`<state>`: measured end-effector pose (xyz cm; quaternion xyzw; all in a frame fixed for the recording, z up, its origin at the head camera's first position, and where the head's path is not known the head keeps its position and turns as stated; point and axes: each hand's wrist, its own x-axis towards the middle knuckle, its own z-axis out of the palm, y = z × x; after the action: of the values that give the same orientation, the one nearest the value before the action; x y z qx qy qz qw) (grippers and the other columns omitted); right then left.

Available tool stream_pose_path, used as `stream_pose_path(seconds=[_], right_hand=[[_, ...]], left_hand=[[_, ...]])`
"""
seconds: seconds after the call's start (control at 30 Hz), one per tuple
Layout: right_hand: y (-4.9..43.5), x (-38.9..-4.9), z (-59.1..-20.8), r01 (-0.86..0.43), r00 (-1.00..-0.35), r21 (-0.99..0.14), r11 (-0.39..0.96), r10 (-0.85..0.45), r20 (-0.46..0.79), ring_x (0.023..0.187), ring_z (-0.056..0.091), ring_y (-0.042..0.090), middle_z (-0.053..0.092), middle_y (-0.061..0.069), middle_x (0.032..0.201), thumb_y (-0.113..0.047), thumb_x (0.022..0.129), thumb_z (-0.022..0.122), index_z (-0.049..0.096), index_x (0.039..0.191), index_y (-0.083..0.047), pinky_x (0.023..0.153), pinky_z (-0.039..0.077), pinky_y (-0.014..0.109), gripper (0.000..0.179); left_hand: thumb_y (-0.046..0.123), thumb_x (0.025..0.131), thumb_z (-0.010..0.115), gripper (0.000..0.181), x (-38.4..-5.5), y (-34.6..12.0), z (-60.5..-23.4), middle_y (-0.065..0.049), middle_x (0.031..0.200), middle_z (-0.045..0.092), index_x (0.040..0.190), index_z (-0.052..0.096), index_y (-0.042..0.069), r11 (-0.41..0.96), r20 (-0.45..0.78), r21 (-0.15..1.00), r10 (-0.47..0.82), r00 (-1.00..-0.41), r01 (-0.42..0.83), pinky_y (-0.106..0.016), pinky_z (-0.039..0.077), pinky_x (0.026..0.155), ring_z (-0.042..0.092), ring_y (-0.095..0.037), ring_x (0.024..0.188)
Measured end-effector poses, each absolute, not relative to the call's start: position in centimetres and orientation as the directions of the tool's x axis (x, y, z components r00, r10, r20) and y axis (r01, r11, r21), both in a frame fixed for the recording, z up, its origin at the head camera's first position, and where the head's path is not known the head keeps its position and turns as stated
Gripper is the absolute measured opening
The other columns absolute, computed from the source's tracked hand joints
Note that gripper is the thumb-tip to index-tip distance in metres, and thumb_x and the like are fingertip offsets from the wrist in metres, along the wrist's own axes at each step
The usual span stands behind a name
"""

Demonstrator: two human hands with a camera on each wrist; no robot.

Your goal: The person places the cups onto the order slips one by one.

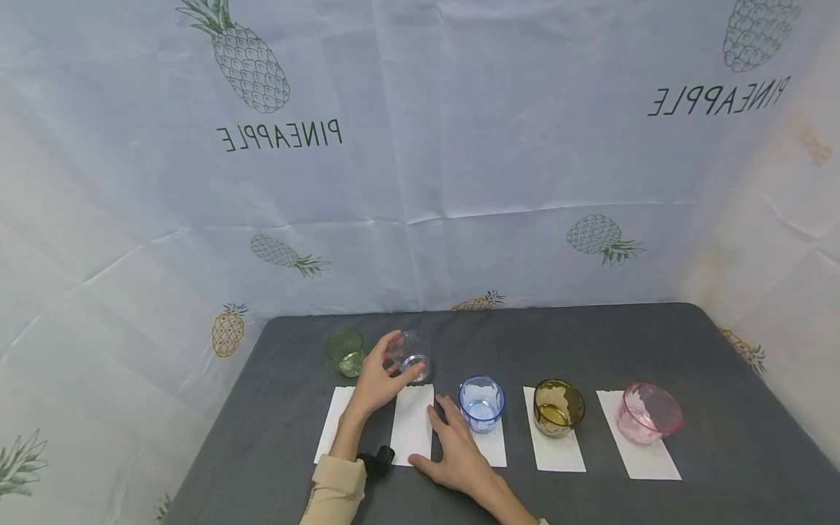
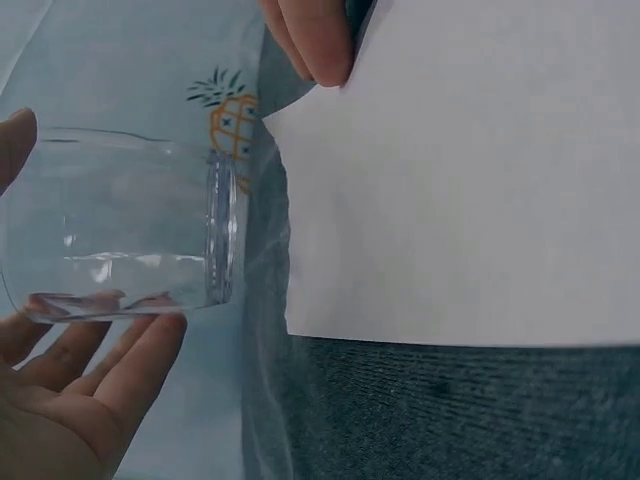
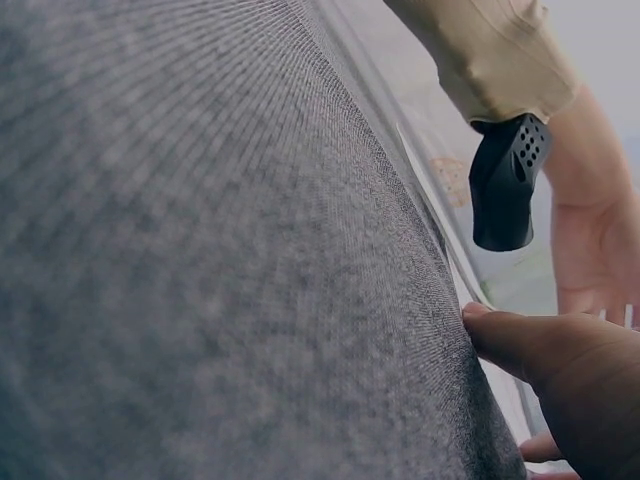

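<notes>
My left hand (image 1: 377,383) holds a clear glass cup (image 1: 415,355) between thumb and fingers, just beyond the top end of a white paper strip (image 1: 412,430). In the left wrist view the same glass (image 2: 120,225) appears sideways, its edge close to the paper's torn-looking end (image 2: 450,180). My right hand (image 1: 456,452) rests low at the right side of that strip with its fingers spread. One of its fingertips (image 2: 318,45) touches the paper's edge. In the right wrist view, the right thumb (image 3: 530,345) lies along the paper.
A green glass cup (image 1: 345,351) stands left of my left hand, behind another paper strip (image 1: 335,421). To the right, a blue cup (image 1: 482,403), an amber cup (image 1: 558,408) and a pink cup (image 1: 648,413) stand on paper strips. A pineapple-print curtain (image 1: 420,160) hangs behind the dark table (image 1: 262,452).
</notes>
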<state>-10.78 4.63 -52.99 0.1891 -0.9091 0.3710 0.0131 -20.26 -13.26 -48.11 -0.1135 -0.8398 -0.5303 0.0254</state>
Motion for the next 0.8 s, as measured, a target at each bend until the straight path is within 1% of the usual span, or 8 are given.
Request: stream_pose_path(seconds=[0.1, 0.2, 0.3, 0.5, 0.8], right_hand=[[4.6, -10.8, -53.0, -0.355, -0.928, -0.669, 0.653, -0.335, 0.165, 0.147, 0.035, 0.054, 0.038, 0.032, 0.156, -0.043, 0.081, 0.084, 0.053, 0.141, 0.011, 0.111, 0.04, 0.068, 0.086], [4.6, -10.8, -53.0, -0.353, -0.928, -0.671, 0.652, -0.336, 0.161, 0.147, 0.034, 0.054, 0.038, 0.032, 0.156, -0.043, 0.081, 0.084, 0.053, 0.142, 0.011, 0.111, 0.04, 0.069, 0.086], [4.6, -10.9, -53.0, -0.349, -0.928, -0.676, 0.649, -0.339, 0.154, 0.147, 0.034, 0.055, 0.037, 0.032, 0.157, -0.042, 0.082, 0.084, 0.052, 0.142, 0.011, 0.111, 0.04, 0.069, 0.087], [4.6, -10.9, -53.0, -0.341, -0.929, -0.683, 0.646, -0.343, 0.14, 0.147, 0.033, 0.055, 0.037, 0.032, 0.157, -0.042, 0.082, 0.084, 0.052, 0.143, 0.01, 0.11, 0.04, 0.07, 0.086], [4.7, -10.8, -53.0, -0.341, -0.931, -0.675, 0.654, -0.334, 0.147, 0.147, 0.035, 0.054, 0.039, 0.031, 0.156, -0.042, 0.081, 0.084, 0.053, 0.142, 0.009, 0.11, 0.041, 0.069, 0.085]], left_hand=[[0.028, 0.087, 0.083, 0.08, -20.0, -13.4, -47.8, -0.021, 0.148, 0.053, 0.154, 0.042, 0.01, 0.398, 0.159, 0.891, 0.174, -0.972, 0.217, -0.061, 0.049, 0.107, 0.059, -0.04, 0.13], [0.028, 0.086, 0.084, 0.078, -19.7, -13.4, -47.4, -0.019, 0.147, 0.054, 0.153, 0.044, 0.015, 0.409, 0.151, 0.887, 0.18, -0.972, 0.213, -0.059, 0.051, 0.107, 0.06, -0.038, 0.13], [0.029, 0.086, 0.084, 0.078, -19.3, -13.5, -46.9, -0.015, 0.146, 0.056, 0.152, 0.045, 0.017, 0.421, 0.137, 0.884, 0.186, -0.973, 0.205, -0.056, 0.051, 0.107, 0.059, -0.037, 0.132], [0.028, 0.084, 0.086, 0.078, -18.5, -13.8, -46.1, -0.013, 0.146, 0.058, 0.151, 0.047, 0.017, 0.4, 0.115, 0.895, 0.222, -0.968, 0.198, -0.055, 0.05, 0.109, 0.058, -0.038, 0.134], [0.028, 0.082, 0.087, 0.079, -17.9, -14.3, -45.8, -0.013, 0.147, 0.058, 0.15, 0.049, 0.015, 0.431, 0.091, 0.882, 0.242, -0.966, 0.191, -0.055, 0.051, 0.108, 0.058, -0.04, 0.133]])
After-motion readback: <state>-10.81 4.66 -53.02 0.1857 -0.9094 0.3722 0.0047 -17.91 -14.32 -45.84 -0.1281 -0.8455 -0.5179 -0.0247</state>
